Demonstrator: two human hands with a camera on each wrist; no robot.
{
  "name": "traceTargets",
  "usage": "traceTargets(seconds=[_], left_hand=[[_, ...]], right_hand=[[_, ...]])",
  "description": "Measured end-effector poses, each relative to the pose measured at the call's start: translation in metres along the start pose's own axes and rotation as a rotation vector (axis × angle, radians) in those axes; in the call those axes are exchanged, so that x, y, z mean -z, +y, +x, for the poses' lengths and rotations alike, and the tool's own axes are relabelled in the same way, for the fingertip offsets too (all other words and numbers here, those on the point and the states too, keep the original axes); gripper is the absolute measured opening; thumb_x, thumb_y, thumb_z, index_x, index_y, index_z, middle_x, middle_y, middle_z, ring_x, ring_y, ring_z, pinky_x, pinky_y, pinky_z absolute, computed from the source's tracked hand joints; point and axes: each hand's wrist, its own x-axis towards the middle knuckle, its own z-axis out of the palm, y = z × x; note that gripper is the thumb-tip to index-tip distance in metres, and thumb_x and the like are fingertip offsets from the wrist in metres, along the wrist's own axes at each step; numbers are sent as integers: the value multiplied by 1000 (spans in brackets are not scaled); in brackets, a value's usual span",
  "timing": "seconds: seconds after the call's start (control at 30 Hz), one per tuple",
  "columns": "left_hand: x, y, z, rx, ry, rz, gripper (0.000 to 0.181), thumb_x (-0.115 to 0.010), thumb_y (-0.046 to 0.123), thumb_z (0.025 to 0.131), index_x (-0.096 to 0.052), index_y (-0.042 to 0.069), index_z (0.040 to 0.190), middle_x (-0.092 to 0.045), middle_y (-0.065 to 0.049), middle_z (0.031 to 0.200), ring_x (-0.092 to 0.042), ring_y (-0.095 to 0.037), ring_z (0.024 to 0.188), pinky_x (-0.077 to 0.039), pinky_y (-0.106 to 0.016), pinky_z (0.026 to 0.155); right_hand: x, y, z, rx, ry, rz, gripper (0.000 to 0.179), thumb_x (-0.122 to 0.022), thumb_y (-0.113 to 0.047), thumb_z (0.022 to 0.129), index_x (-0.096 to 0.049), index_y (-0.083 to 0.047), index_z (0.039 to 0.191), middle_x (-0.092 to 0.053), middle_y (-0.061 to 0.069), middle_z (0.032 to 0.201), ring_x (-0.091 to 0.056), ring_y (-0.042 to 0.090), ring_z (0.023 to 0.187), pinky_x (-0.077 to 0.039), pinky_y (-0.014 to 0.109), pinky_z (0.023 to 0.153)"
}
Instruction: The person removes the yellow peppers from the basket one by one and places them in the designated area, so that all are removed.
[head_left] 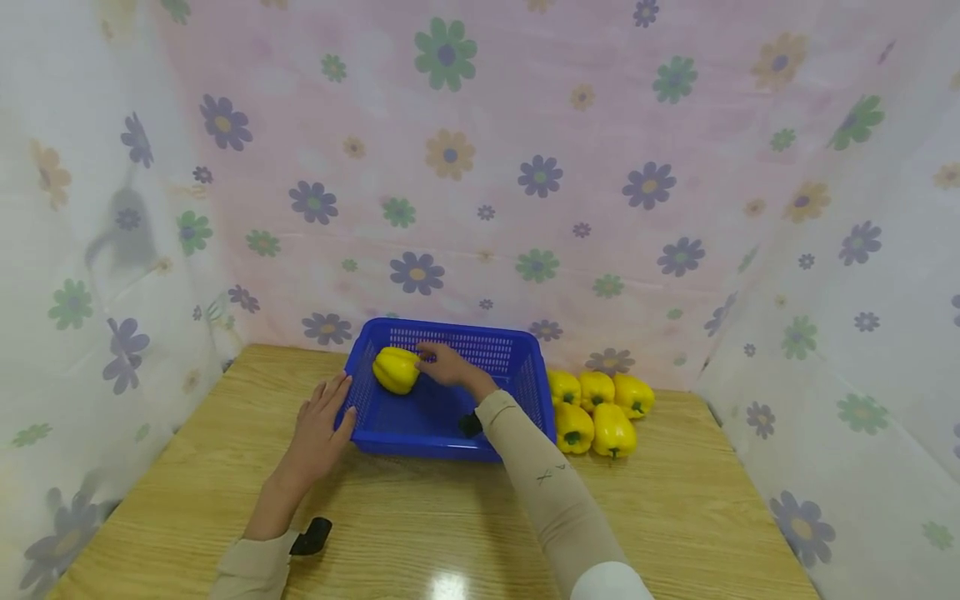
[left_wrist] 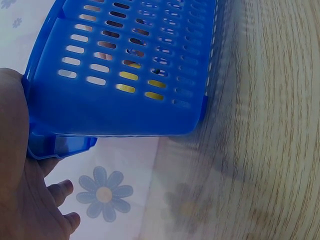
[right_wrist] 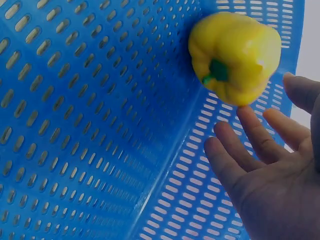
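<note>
A blue perforated plastic basket [head_left: 450, 450] sits on the table, and a yellow bell pepper [head_left: 396, 370] lies in its far left part. My left hand [head_left: 321, 429] holds the basket's left rim; in the left wrist view the rim meets the hand between thumb and index finger, the other fingers spread. Inside the basket my right hand [head_left: 447, 365] hovers beside that bell pepper [right_wrist: 235, 55]. Its fingers are extended and parted, one fingertip [right_wrist: 244, 111] at the pepper's lower edge, possibly touching it. The green stem faces the right wrist camera.
Several yellow bell peppers [head_left: 597, 408] stand grouped on the table just right of the basket. The wooden table [head_left: 405, 525] ends at a flowered curtain [head_left: 480, 167] behind and at both sides. A dark wrist device [head_left: 311, 536] shows by the left sleeve.
</note>
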Motion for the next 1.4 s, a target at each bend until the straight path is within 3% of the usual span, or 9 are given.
traceTargets(seconds=[0.2, 0.4, 0.5, 0.63, 0.73, 0.97, 1.4], left_hand=[[0, 1, 0, 9, -1, 5, 57, -42, 22, 108, -30, -3, 158, -25, -24, 165, -13, -56, 150, -10, -78, 113], [0, 2, 1, 17, 3, 8, 57, -44, 19, 107, -31, -4, 157, -27, -24, 165, -14, -56, 150, -10, -78, 113], [0, 2, 1, 19, 2, 11, 57, -44, 19, 107, -31, -3, 158, -27, -23, 165, -13, -55, 150, -10, -78, 113], [0, 2, 1, 15, 2, 15, 57, -43, 20, 107, -31, -3, 158, -27, -23, 165, -14, -55, 150, -10, -78, 113], [0, 2, 1, 15, 0, 15, 57, -43, 20, 108, -30, -3, 158, -27, -23, 165, -13, -55, 150, -9, -78, 113], [1, 3, 0, 20, -3, 4, 57, -43, 20, 107, -30, -3, 158, -26, -24, 165, -12, -55, 151, -9, -78, 113], [-1, 2, 0, 3, 16, 16, 56, -43, 19, 107, -32, -5, 156, -28, -25, 164, -17, -57, 148, -11, -80, 111]], right_hand=[[2, 1, -1, -20, -13, 41, 41, -47, -23, 109, -58, -2, 142, -60, 19, 139, -57, 34, 129, -48, 47, 108], [-1, 0, -2, -50, -55, -2, 38, -48, -27, 109, -72, -3, 125, -71, 17, 119, -66, 28, 107, -54, 43, 96], [-3, -3, -1, -76, -95, 11, 44, -49, -32, 108, -66, -1, 133, -66, 20, 128, -65, 30, 110, -56, 43, 94], [-7, -5, 0, -168, -183, 158, 59, -49, -38, 107, -43, 0, 152, -51, 23, 148, -61, 40, 122, -58, 49, 92], [-10, -8, 1, -231, -224, 265, 64, -48, -39, 107, -33, -2, 157, -43, 24, 153, -57, 44, 127, -58, 51, 92], [-17, -13, 5, -284, -250, 352, 64, -48, -40, 107, -32, -3, 158, -36, 23, 159, -52, 44, 131, -57, 52, 94], [-24, -14, 10, -280, -288, 355, 69, -59, -31, 104, -30, -5, 160, -38, 21, 157, -52, 43, 133, -57, 51, 94]])
